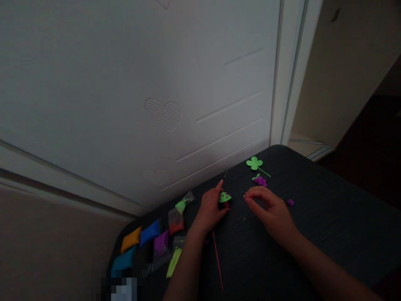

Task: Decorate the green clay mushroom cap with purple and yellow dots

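Note:
My left hand (209, 210) rests at the table's far middle, its thumb and fingers around a green clay piece (224, 196) dotted with pink. A reddish part shows just under the green, partly covered by the thumb. To the right, my right hand (272, 211) is closed in a pinch above the tabletop. At its fingertips a tiny pale bit of clay (244, 196) shows, too small to make out well. Below the left hand lies a thin pink stick tool (217, 261).
A green four-petalled clover (254, 163), a purple grape cluster (260, 180) and a purple lump (290, 202) lie on the dark table (332, 200). Bags of clay, including orange (130, 239), blue (150, 233) and red (176, 227), lie left. A white panel (125, 83) stands behind.

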